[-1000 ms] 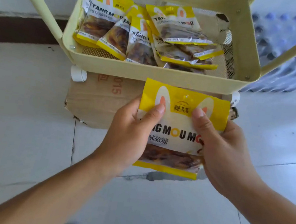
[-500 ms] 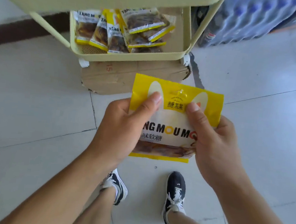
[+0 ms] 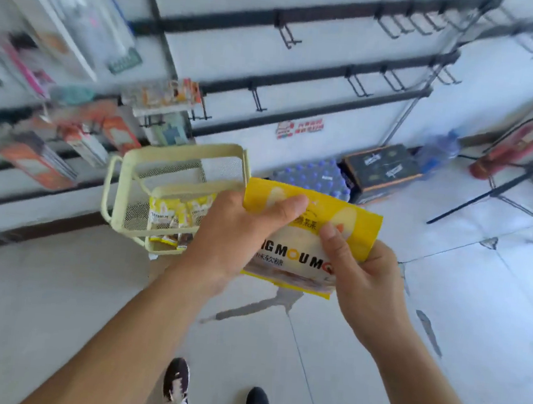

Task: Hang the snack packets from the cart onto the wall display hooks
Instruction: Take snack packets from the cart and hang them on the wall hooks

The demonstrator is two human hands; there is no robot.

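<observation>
Holding one snack packet (image 3: 307, 238) in front of you, you have it gripped from both sides: your left hand (image 3: 236, 231) wraps its left edge with the thumb lying across the yellow top band, and your right hand (image 3: 362, 276) pinches the right side, thumb pressed on the glossy front near the printed letters. The packet is a flat, crinkly plastic pouch — yellow at the top and bottom strip, pale in the middle, with something brown showing through the clear lower part. It sits above the floor, just right of the cart (image 3: 175, 193), touching neither cart nor wall.

The cart is pale yellow metal with rounded rails and fine mesh walls; more packets (image 3: 176, 216) of the same kind stand bunched in its lower basket. Behind it, black bars run across the white wall, carrying thin black wire hooks (image 3: 358, 83) — those to the right are bare. The goods hanging at left are blurred. The floor (image 3: 443, 316) is smooth pale tile.
</observation>
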